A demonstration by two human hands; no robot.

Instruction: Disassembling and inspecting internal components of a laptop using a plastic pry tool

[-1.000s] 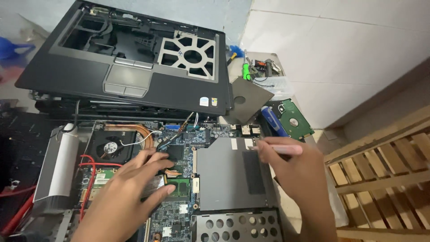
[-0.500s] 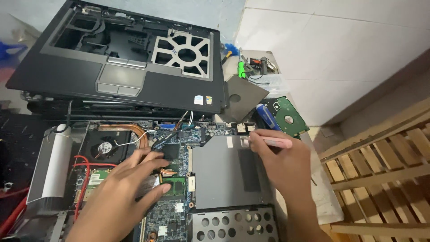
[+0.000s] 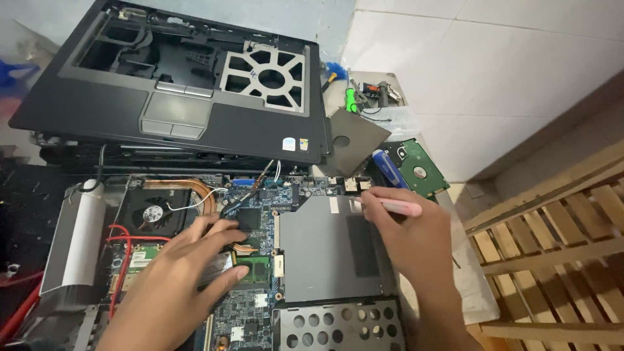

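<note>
Much of the opened laptop base (image 3: 260,305) was cut off by the near edge of the view, and the left hand (image 3: 175,279) covered a good part of its blue motherboard (image 3: 250,305). That hand lay flat and spread over the board, fingers loosely open and holding nothing; its fingertips (image 3: 227,227) rested by the copper heat pipe (image 3: 195,188) and just beside the green memory module (image 3: 255,268). What sat under the palm could not be seen.

The right hand (image 3: 406,237) was closed around a pink pen-shaped tool (image 3: 393,207), held level over the far right corner of the grey metal drive bay cover (image 3: 325,250). The tool's tip was hidden behind the fingers, so whether it touched the board could not be told. The wrist ran out of view at the near edge.

To the left, the cooling fan (image 3: 153,213) showed in its black housing, with red wires (image 3: 120,247) beside it and a white cylindrical part (image 3: 78,240) at the base's left edge.

Farther off, the detached dark palmrest frame (image 3: 169,84) leaned over the base. At the far right a small open box (image 3: 383,104) held a green-handled tool (image 3: 351,101) and small parts too blurred to name. A bare hard drive (image 3: 419,169) lay green board up near a blue-handled screwdriver (image 3: 389,168), and wooden slats (image 3: 559,240) filled the right side.
</note>
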